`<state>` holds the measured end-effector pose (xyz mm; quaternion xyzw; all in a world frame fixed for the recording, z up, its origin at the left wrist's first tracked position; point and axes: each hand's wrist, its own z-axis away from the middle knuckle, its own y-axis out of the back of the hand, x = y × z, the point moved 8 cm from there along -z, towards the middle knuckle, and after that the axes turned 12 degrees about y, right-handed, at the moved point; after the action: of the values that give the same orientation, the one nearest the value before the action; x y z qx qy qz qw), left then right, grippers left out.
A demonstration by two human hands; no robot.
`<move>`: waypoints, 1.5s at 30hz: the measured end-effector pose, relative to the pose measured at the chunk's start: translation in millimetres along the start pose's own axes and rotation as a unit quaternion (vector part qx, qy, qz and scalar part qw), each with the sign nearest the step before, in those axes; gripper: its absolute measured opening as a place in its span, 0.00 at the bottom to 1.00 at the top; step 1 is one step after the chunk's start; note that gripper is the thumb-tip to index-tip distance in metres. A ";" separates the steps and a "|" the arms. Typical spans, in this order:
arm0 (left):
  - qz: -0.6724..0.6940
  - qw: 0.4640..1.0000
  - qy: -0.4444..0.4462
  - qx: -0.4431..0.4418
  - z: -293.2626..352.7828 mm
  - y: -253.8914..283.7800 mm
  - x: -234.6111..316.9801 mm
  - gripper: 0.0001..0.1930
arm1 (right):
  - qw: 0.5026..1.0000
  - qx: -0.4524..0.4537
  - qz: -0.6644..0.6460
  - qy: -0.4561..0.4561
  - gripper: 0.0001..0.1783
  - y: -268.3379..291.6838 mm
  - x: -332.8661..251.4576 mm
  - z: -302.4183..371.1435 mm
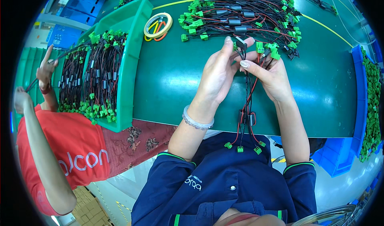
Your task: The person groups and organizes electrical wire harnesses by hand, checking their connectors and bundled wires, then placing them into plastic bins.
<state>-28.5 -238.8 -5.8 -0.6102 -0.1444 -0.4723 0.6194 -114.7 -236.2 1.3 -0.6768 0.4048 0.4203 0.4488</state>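
A small bunch of black and red wire harnesses (pixel 247 100) hangs between my two hands at the near side of the green table. My left hand (pixel 218 76) is closed on its upper end, fingertips around a black connector (pixel 241 45). My right hand (pixel 274 78) pinches the wires beside it, with green terminal connectors (pixel 260 47) sticking up above the fingers. Lower down, black cylindrical cores (pixel 251 119) sit on the wires, and more green connectors (pixel 240 149) dangle over the table's front edge. Fingers partly hide the wires at the grip.
A big pile of similar harnesses (pixel 240 16) lies beyond my hands. Left of it are a tape roll (pixel 158 27) and a pair of pliers (pixel 161 36). A green crate (pixel 127 66) of harnesses stands left, beside a co-worker in red (pixel 68 146). A blue bin (pixel 359 90) of green connectors stands right.
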 end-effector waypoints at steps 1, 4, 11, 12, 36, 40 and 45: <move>0.000 1.000 0.000 0.000 -0.2 1.0 -0.7 0.24 | 1.000 0.014 0.010 0.005 0.09 2.2 -1.1 0.1; -0.054 0.996 -0.034 0.059 0.8 14.7 2.5 0.20 | 0.996 0.030 0.080 0.008 0.08 7.8 0.4 2.1; 0.023 0.998 -0.036 0.037 2.5 13.0 6.5 0.14 | 0.998 0.042 0.020 0.035 0.08 5.6 -1.3 1.1; 0.017 0.999 -0.036 0.027 2.2 11.1 7.2 0.15 | 0.998 0.047 0.011 0.030 0.08 6.1 -1.3 1.1; -0.045 0.991 -0.112 0.055 8.7 8.4 18.8 0.14 | 0.998 0.057 0.020 0.014 0.09 6.1 0.3 3.9; -0.071 0.987 -0.132 0.058 10.4 8.8 19.3 0.13 | 0.997 0.066 0.032 0.012 0.08 7.7 -1.2 6.5; -0.311 0.912 -0.253 0.087 17.1 -3.2 33.3 0.11 | 0.996 0.071 0.047 0.023 0.09 16.3 -2.0 2.9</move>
<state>-7.1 -236.6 25.0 -0.5775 -0.5190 -0.4563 0.4347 -131.0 -237.4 -1.9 -0.6328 0.4751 0.3954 0.4663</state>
